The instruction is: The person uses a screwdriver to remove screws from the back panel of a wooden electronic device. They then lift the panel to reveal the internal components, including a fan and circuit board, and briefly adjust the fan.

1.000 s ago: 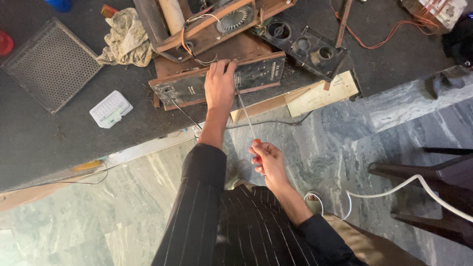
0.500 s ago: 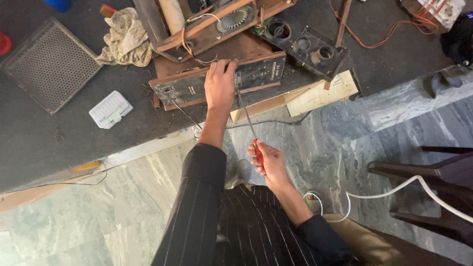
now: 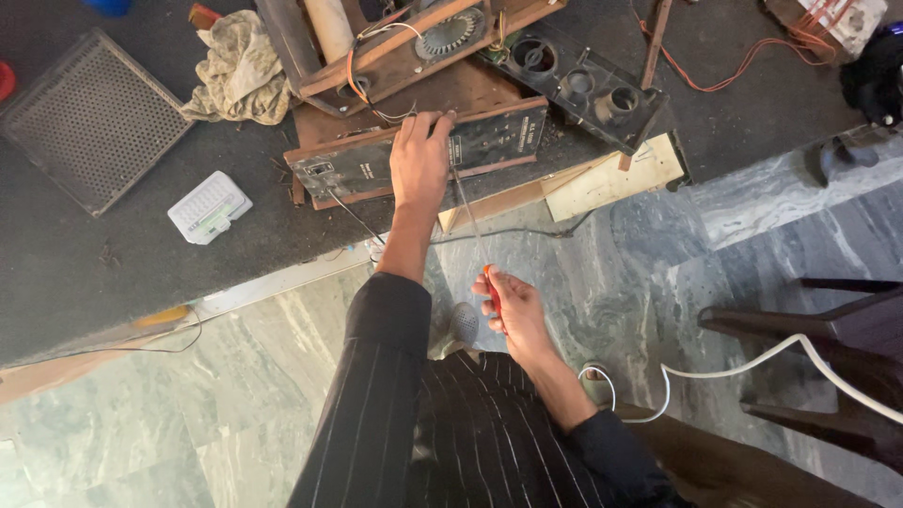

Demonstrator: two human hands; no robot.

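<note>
While the dark front panel [image 3: 419,155] of an old wood-framed chassis lies at the edge of the dark worktop [image 3: 75,263], the left hand [image 3: 420,169] rests flat over it, fingers curled over its upper edge, steadying it. Right hand [image 3: 513,310]: fingers closed around the red handle of a long, thin screwdriver [image 3: 473,226], whose shaft runs up to the panel just beside the left hand; the tip's seat cannot be made out. Judged state of work: chassis already partly stripped, panel not yet freed from its frame, fastener work apparently in hand. Adjacent: black socket plate [image 3: 578,89] behind the panel; crumpled rag [image 3: 240,71]; metal mesh grille [image 3: 89,118]; small white box [image 3: 209,207]; white cable [image 3: 752,362] across the marble floor.
</note>
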